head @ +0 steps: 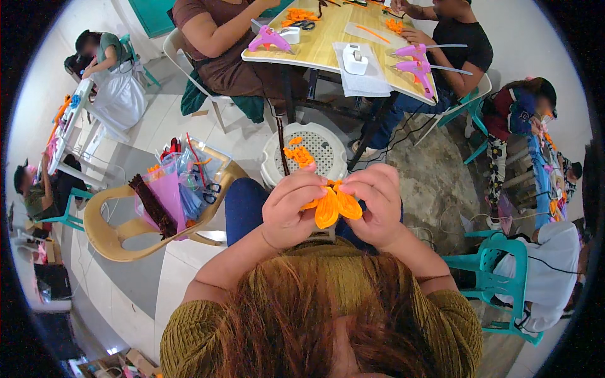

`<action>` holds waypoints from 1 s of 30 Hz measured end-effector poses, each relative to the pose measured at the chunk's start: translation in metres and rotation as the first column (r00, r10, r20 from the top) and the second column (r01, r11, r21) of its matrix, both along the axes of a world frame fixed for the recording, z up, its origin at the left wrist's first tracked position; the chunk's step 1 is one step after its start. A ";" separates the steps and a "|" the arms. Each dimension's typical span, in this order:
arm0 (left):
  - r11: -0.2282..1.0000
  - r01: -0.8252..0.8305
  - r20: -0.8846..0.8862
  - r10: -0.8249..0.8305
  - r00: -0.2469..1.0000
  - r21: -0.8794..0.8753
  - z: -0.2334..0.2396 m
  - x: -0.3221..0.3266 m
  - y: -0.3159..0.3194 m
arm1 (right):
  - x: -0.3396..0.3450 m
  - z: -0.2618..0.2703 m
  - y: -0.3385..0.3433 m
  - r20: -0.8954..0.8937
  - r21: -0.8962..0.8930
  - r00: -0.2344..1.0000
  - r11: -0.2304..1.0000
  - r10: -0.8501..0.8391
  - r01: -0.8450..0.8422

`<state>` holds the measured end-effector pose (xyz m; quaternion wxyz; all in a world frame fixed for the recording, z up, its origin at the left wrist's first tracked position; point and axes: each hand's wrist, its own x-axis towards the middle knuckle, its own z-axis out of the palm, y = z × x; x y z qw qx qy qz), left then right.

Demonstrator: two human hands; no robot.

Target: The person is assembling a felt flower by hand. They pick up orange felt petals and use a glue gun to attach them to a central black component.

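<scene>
An orange flower of looped, fuzzy petals, likely pipe cleaner, is held up between both hands above the lap. My left hand pinches its left side with thumb and fingers. On the other side, my right hand grips the petals near the top centre. Just beyond the hands stands a round white plastic stool with a perforated seat. Loose orange petals lie on it, and long dark brown stems rest across its left edge. The fingertips partly hide the flower's middle.
A tan plastic chair at the left holds brown stems, plastic bags and scissors. Ahead, a wooden-topped table bears pink glue guns, a tape dispenser and orange pieces. People sit around it; black cables run along the floor at right.
</scene>
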<state>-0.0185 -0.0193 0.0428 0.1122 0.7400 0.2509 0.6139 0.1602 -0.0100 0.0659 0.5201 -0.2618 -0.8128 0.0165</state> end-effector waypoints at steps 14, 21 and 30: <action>0.996 0.036 0.017 -0.035 0.999 -0.078 -0.001 0.001 0.001 | 0.001 -0.001 0.001 0.021 -0.003 1.000 1.000 -0.007 0.007; 0.987 -0.011 -0.021 0.008 1.000 -0.158 -0.002 0.000 0.003 | 0.001 -0.002 0.003 0.033 0.027 0.999 0.999 -0.030 0.029; 0.996 -0.012 0.047 0.016 0.999 -0.092 -0.002 0.001 0.005 | 0.000 -0.018 0.001 -0.176 0.112 0.965 0.970 -0.195 0.217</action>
